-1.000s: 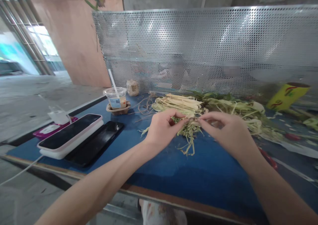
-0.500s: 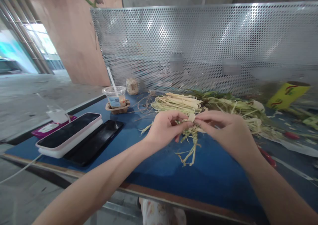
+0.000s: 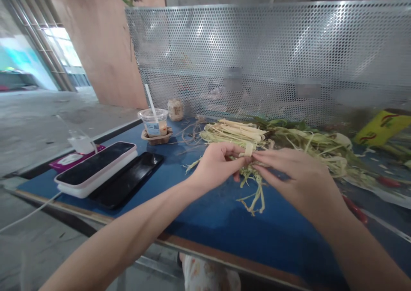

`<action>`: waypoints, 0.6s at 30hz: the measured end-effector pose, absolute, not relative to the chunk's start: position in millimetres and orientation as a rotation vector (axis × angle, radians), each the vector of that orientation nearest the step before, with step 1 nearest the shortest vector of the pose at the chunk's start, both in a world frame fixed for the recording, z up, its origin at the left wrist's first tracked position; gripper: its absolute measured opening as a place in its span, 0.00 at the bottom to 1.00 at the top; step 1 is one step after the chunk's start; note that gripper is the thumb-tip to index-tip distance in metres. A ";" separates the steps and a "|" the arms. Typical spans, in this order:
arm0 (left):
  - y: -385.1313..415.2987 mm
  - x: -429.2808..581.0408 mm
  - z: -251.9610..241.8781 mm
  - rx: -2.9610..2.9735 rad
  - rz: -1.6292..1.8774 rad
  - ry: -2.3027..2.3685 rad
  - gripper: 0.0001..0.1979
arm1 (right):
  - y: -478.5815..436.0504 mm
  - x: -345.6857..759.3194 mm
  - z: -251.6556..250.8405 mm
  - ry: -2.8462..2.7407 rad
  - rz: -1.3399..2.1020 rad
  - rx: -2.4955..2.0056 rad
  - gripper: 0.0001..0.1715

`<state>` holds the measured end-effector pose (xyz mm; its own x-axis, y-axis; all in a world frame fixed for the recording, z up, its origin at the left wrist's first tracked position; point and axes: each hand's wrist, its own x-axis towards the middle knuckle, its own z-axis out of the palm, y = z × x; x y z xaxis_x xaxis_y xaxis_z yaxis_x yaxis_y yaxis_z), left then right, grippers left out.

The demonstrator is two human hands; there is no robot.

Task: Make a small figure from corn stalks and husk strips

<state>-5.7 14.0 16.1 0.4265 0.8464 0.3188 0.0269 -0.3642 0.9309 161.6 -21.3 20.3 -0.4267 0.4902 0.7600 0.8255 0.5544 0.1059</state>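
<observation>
A braid of pale green corn husk (image 3: 253,184) hangs between my hands, its loose frayed ends pointing down over the blue table. My left hand (image 3: 220,164) pinches the top of the braid between thumb and fingers. A short flat husk strip (image 3: 249,149) stands up at the pinch. From the other side my right hand (image 3: 295,171) has its fingertips at the base of this strip, the thumb lower against the braid; its exact grip is partly hidden. Right behind the hands lies a bundle of dry husk strips (image 3: 234,131).
Green husks and leaves (image 3: 308,139) are heaped at the back right, near a yellow roll (image 3: 382,128). A red-handled tool (image 3: 355,209) lies by my right forearm. At left are a drink cup (image 3: 154,122), phones (image 3: 96,164) and a purple pack (image 3: 62,163). A perforated metal screen (image 3: 257,47) stands behind.
The right thumb has moved down and away from the index finger, and the strip stands more upright. My left hand keeps its pinch. The whole view has shifted slightly.
</observation>
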 end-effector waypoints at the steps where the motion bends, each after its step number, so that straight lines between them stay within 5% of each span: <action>1: 14.5 -5.4 15.9 1.706 1.052 0.755 0.10 | -21.9 162.4 20.3 -2.121 -0.636 -1.060 0.12; 18: 16.4 -2.5 11.9 1.747 1.035 0.871 0.09 | -32.5 156.0 27.1 -2.327 -1.355 -0.827 0.13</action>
